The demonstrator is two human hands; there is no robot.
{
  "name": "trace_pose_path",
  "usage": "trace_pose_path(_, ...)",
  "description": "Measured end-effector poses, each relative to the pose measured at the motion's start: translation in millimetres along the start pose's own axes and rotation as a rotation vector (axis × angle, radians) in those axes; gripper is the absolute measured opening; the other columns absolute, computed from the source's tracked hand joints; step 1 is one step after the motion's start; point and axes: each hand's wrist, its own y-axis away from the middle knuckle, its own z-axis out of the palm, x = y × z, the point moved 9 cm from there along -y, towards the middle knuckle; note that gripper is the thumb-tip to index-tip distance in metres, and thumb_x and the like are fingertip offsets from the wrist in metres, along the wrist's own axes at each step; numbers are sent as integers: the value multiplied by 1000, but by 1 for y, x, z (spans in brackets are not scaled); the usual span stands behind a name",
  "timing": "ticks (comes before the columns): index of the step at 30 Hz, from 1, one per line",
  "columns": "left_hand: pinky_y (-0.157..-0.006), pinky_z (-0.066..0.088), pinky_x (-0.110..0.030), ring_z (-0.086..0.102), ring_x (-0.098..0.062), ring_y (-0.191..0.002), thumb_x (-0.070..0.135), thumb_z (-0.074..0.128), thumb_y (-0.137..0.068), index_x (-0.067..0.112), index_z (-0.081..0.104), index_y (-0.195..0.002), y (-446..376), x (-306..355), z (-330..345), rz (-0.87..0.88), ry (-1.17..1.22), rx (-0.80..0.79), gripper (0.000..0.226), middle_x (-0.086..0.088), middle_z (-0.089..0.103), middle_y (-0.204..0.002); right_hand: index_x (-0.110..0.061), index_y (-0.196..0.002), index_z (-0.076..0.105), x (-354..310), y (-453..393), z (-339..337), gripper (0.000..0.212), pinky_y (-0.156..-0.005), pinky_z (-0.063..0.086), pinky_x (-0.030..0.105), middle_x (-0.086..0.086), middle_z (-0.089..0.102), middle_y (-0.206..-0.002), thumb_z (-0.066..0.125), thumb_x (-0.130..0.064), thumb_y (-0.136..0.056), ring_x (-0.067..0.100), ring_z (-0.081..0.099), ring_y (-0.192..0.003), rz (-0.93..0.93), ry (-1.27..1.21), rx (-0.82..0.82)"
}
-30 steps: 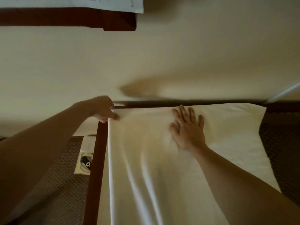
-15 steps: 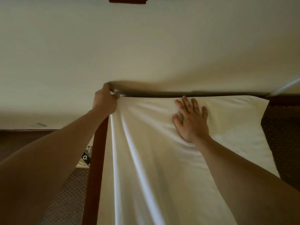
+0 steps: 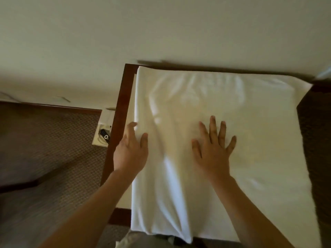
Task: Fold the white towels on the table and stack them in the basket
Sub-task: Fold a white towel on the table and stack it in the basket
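A white towel (image 3: 223, 140) lies spread flat over the dark wooden table (image 3: 120, 122), covering most of its top, its long axis running from the near edge toward the wall. The left hand (image 3: 130, 151) rests with loose, straight fingers at the towel's left edge, gripping nothing. The right hand (image 3: 213, 149) presses flat, fingers spread, on the towel's middle.

I see a white towel (image 3: 223, 140) spread over the table (image 3: 116, 133), covering most of it, with soft creases near its far edge and a fold running down its left part. My right hand (image 3: 213, 151) lies flat on the towel with fingers spread, and my left hand (image 3: 131, 151) rests at the towel's left edge, fingers straight, thumb on the cloth. Left of the table, low by the wall (image 3: 161, 29), a small black device (image 3: 104, 137) sits on a white box above the carpet (image 3: 44, 149).
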Motion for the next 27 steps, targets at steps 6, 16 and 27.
trace_pose_path(6,-72,49,-33,58,-17,-85,36,47,-105,17,31,-151,118,-13,12,57,55,-12,53,-5,61,-102,-36,-164,2,30,113,32,68,-120,-1,69,-4,-13,-172,17,-62,-102,29,-14,-157,24,96,-134)
trace_pose_path(16,-75,48,-46,57,-35,-104,45,51,-102,19,40,-142,157,-68,-15,-202,-71,228,49,-15,55,-124,-30,-164,14,12,123,23,69,-118,-1,72,2,-4,-172,17,-59,-101,33,-6,-158,-70,50,-102)
trace_pose_path(27,-82,56,-41,63,-21,-98,40,70,-95,22,54,-117,262,-111,23,-599,541,425,33,-1,63,-112,-19,-133,57,205,221,-45,43,-110,28,62,9,42,-156,52,-37,-95,34,37,-143,511,-292,340)
